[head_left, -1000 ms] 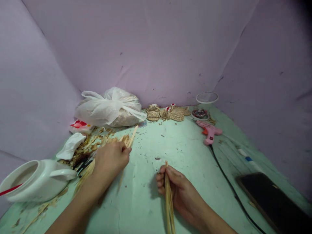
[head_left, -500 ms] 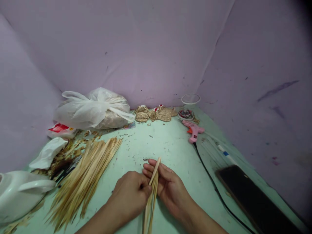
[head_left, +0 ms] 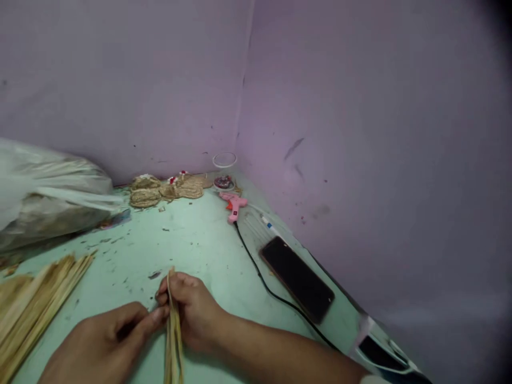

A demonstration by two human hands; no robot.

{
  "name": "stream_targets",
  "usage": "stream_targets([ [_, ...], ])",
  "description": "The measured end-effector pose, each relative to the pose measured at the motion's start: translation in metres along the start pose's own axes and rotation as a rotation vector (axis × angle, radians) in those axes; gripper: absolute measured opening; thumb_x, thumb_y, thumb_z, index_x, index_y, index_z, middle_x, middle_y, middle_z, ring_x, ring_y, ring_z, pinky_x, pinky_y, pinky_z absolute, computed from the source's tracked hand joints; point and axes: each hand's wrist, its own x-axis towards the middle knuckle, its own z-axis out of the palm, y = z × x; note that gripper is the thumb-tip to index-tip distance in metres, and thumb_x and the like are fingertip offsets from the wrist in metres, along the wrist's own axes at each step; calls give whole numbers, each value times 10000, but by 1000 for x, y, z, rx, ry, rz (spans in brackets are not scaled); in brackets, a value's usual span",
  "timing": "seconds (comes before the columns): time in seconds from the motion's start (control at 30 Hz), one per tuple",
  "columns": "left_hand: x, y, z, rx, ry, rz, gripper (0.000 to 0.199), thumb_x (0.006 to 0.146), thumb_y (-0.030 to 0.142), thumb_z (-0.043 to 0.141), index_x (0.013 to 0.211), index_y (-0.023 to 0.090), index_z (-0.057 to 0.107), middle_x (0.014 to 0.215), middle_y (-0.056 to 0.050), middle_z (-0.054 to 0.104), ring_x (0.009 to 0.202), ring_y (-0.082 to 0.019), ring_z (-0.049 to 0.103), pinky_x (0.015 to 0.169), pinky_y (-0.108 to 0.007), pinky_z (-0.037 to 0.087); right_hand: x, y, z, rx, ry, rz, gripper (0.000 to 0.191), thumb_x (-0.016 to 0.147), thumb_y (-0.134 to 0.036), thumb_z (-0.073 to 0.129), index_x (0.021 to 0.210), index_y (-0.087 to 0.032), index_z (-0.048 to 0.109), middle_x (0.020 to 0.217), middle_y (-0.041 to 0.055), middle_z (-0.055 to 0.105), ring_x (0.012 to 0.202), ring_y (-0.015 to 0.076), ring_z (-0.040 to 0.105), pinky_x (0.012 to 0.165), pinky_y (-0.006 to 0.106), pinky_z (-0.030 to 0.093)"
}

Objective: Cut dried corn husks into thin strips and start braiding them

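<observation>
A thin bundle of dried leaf strips (head_left: 173, 341) stands near the bottom middle, its tips pointing up and away. My right hand (head_left: 196, 306) is closed around the upper end, thumb and fingers pinching it near the top. From the left, my left hand (head_left: 108, 336) pinches the same strips lower down, its thumb and index finger meeting at their side. To the left of my hands lies a larger pile of dried leaf strips (head_left: 44, 304), flat on the green tabletop (head_left: 216, 256).
A pink glue gun (head_left: 234, 205) with a black cord (head_left: 260, 274) lies to the right. Beside it are a phone (head_left: 298, 277) and a blue-banded white stick (head_left: 270, 224). Braided slippers (head_left: 172, 189), a small dish (head_left: 224, 184) and a stuffed plastic bag (head_left: 52, 197) sit along the back.
My view has swung to the right, so things appear farther left and more of the right wall shows. My right fingers have closed on the strips' upper end; before, they were spread beneath.
</observation>
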Motion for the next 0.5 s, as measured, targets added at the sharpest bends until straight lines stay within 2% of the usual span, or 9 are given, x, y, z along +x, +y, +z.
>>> stream_targets([
  [0.07,-3,1,-5,103,84,-13,402,747,526,446,509,205,485,455,31,452,494,-141,438,495,-234,294,-4,-1,0,-38,-44,18,299,681,-435,647,683,-174,501,474,-69,427,349,41,295,361,181,221],
  [0.13,-11,10,-14,129,224,26,403,769,494,399,483,210,402,444,24,406,473,-140,404,489,-248,298,-10,-2,0,-41,-84,61,302,700,-444,633,715,-193,465,448,-98,367,333,27,200,340,166,124],
  [0.23,-23,26,-31,70,493,191,303,721,397,456,492,221,365,584,-7,517,558,-155,459,545,-269,337,-12,-5,-2,-48,-88,89,304,718,-431,617,699,-196,425,436,-114,306,350,21,140,353,170,61],
  [0.3,-27,34,-41,-89,630,208,305,655,337,553,508,218,314,646,-1,537,594,-147,462,568,-266,341,-11,-6,-2,-65,-89,98,301,731,-432,599,695,-195,417,440,-113,302,358,21,137,358,173,58],
  [0.37,-26,37,-49,-377,599,84,371,637,320,605,538,215,264,551,36,446,485,-110,373,490,-247,305,-10,-5,-3,-81,-94,102,296,730,-429,597,700,-195,417,447,-111,307,362,20,138,359,173,58],
  [0.43,-20,35,-53,-698,418,-59,316,694,371,557,582,224,300,486,62,346,383,-82,241,393,-229,233,-10,-4,-4,-88,-85,88,295,709,-416,619,711,-195,424,454,-112,301,367,19,139,359,168,58],
  [0.47,-15,33,-55,-796,338,-94,266,737,396,486,604,226,330,480,62,341,355,-76,211,360,-222,212,-9,-3,-6,-91,-78,78,299,694,-408,635,714,-194,428,455,-115,293,369,17,135,358,165,59],
  [0.5,-9,29,-56,-1040,215,-130,246,752,381,467,612,218,347,494,55,355,356,-70,233,355,-208,222,-9,-3,-7,-90,-64,65,302,687,-405,646,719,-194,431,458,-116,284,371,16,133,357,162,62],
])
